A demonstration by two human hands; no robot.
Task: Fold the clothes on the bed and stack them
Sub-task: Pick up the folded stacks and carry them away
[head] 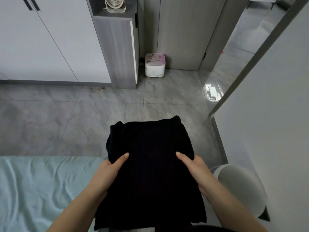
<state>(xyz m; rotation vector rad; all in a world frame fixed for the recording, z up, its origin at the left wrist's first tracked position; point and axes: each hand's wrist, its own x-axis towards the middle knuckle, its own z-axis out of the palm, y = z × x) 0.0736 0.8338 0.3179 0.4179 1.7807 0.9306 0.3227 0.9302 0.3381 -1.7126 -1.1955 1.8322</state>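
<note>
A folded black garment [150, 161] is held up in front of me, partly over the bed's corner and partly over the floor. My left hand [110, 168] grips its left edge, thumb on top and fingers hidden beneath. My right hand [192, 166] grips the right edge the same way. The bed [41, 190], with a light blue-green sheet, fills the lower left. No other clothes show on it.
Grey tiled floor [83, 119] lies ahead. A small white stool [155, 66] stands by a grey cabinet [120, 52]. White wardrobe doors [41, 39] fill the upper left. A white round bin [240, 186] sits at lower right beside a white wall [275, 114].
</note>
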